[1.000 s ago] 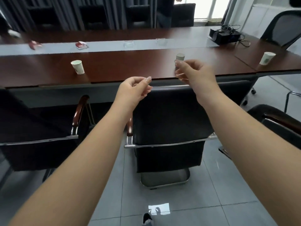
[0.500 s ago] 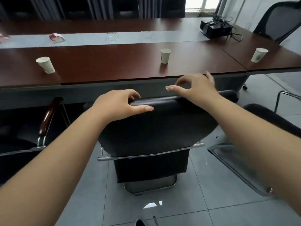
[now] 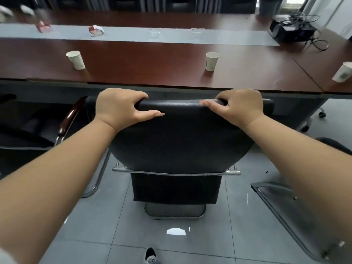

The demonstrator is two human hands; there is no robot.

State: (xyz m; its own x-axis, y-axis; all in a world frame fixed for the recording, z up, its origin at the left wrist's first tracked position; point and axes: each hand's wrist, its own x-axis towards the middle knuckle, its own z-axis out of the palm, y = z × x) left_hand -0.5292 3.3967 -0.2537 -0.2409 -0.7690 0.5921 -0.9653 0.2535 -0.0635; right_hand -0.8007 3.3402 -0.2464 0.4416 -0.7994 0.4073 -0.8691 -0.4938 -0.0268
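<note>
A black leather chair with a chrome frame stands in front of me, its back toward me, pushed close to the long brown conference table. My left hand grips the top edge of the chair back at its left end, fingers curled over the far side, thumb along the near face. My right hand grips the same top edge at its right end in the same way.
Paper cups stand on the table. A second black chair with a wooden armrest sits at the left, a chrome chair base at the right. A black device with cables lies at the table's far right. Grey tiled floor below.
Both hands came down from above the chair and closed on the top edge of its back. The view moved closer to the chair and table.
</note>
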